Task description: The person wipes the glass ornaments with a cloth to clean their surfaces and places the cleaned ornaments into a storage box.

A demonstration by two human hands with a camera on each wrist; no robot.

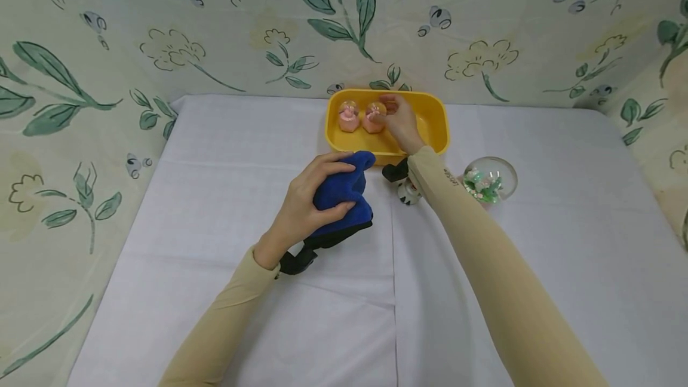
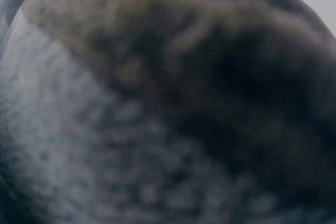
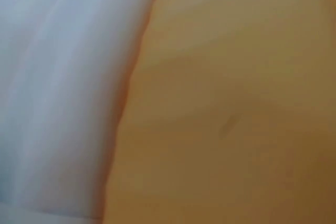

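Note:
In the head view, my left hand (image 1: 301,202) grips a folded blue cloth (image 1: 341,193) above the table, thumb on the near side and fingers over the top. Blurred fabric fills the left wrist view. My right hand (image 1: 400,118) reaches into a yellow tray (image 1: 439,136) and holds a small pink snow globe (image 1: 373,118) between thumb and fingers. Another small pink snow globe (image 1: 349,116) stands just left of it in the tray. The tray's yellow wall (image 3: 226,108) is close up in the right wrist view, where no fingers show.
A larger clear snow globe (image 1: 490,180) with green and pink contents sits right of my right forearm, which partly covers its base. Beneath that forearm, a small black-and-white object (image 1: 408,193) is partly hidden. A white cloth (image 1: 215,160) covers the table; a floral curtain (image 1: 231,22) hangs behind.

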